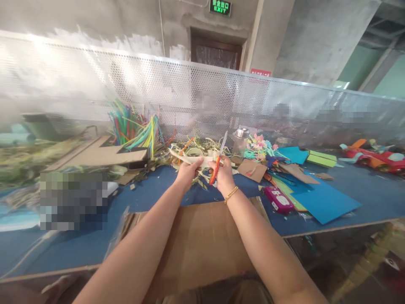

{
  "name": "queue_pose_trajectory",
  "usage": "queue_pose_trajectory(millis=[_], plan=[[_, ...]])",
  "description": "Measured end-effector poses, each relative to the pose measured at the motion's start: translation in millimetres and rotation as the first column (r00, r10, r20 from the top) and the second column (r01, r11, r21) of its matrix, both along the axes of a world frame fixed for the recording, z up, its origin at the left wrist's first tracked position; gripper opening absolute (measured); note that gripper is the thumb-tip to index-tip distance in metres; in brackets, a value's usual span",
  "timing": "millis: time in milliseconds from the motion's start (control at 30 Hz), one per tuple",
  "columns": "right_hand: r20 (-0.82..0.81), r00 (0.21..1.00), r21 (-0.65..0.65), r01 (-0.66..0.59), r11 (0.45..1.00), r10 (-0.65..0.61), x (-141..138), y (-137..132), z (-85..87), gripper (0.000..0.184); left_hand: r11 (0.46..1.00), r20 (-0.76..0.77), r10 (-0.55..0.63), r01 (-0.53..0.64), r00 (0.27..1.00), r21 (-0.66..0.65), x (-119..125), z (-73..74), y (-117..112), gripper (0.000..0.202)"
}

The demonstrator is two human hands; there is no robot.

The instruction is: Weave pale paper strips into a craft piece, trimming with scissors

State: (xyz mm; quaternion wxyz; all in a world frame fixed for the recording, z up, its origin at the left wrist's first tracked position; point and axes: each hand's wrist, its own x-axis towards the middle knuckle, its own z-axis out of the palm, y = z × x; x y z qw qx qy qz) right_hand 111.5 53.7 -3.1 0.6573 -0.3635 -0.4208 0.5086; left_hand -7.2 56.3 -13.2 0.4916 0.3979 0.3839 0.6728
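In the head view, my left hand [189,172] pinches a long pale strip [182,158] that looks like dried corn husk. The strip runs between both hands, and its free end points left. My right hand [224,173] is closed around an orange-handled cutting tool [215,171], its metal blade pointing up. I cannot tell whether it is a knife or scissors. The thumb and fingers of that hand also seem to meet the strip's right end. A loose heap of husk pieces [207,145] lies just behind my hands.
Cardboard [202,245] lies at the front edge of the blue table [152,185]. On the right are blue card sheets [325,202], a purple box [278,199] and a glass jar [241,143]. Colourful strips [129,126] stand at back left, before a perforated metal screen [177,97].
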Motion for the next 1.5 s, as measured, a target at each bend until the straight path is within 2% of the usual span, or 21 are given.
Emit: queue_pose_trajectory(millis=[167, 333, 400, 500, 567, 667, 733, 800, 967, 1233, 1500], plan=[[-0.055, 0.998, -0.030, 0.041, 0.999, -0.042, 3, 6, -2.3, 0.055, 0.993, 0.086, 0.119, -0.119, 0.989, -0.004, -6, 1.3, 2, 0.040], [-0.086, 0.996, -0.013, 0.022, 1.000, -0.023, 4, 5, -0.8, 0.057, 0.990, 0.118, 0.140, -0.141, 0.983, 0.002, -8, 2.0, 2, 0.041], [-0.075, 0.997, -0.033, -0.023, 0.999, 0.021, 6, 3, 3.1, 0.054, 0.985, 0.158, 0.173, -0.174, 0.972, -0.007, -9, 3.9, 2, 0.041], [-0.042, 0.985, -0.123, -0.174, 0.977, 0.170, 12, -4, 11.9, 0.048, 0.959, 0.265, 0.272, -0.284, 0.925, 0.005, -15, 8.6, 1, 0.040], [0.029, 0.955, -0.193, -0.286, 0.939, 0.297, 17, -10, 17.5, 0.047, 0.926, 0.318, 0.351, -0.377, 0.881, 0.025, -20, 11.7, 1, 0.039], [0.216, 0.863, -0.256, -0.401, 0.879, 0.457, 22, -17, 21.9, 0.047, 0.868, 0.326, 0.457, -0.495, 0.827, 0.039, -27, 15.0, 1, 0.038], [0.333, 0.800, -0.254, -0.433, 0.865, 0.498, 24, -19, 21.3, 0.046, 0.836, 0.312, 0.505, -0.545, 0.805, 0.054, -29, 16.0, 1, 0.037], [0.436, 0.759, -0.230, -0.425, 0.875, 0.484, 24, -19, 18.6, 0.044, 0.818, 0.305, 0.528, -0.571, 0.793, 0.070, -28, 16.2, 2, 0.037], [0.601, 0.698, -0.129, -0.397, 0.909, 0.390, 19, -16, 8.3, 0.045, 0.822, 0.261, 0.528, -0.564, 0.808, 0.082, -22, 13.1, 3, 0.034], [0.572, 0.759, -0.063, -0.339, 0.939, 0.312, 8, -12, -0.4, 0.046, 0.858, 0.243, 0.461, -0.499, 0.854, 0.126, -13, 12.0, 0, 0.028], [0.521, 0.791, -0.083, -0.326, 0.942, 0.320, 6, -12, -0.2, 0.047, 0.901, 0.268, 0.388, -0.424, 0.882, 0.092, -10, 12.3, -1, 0.034]])
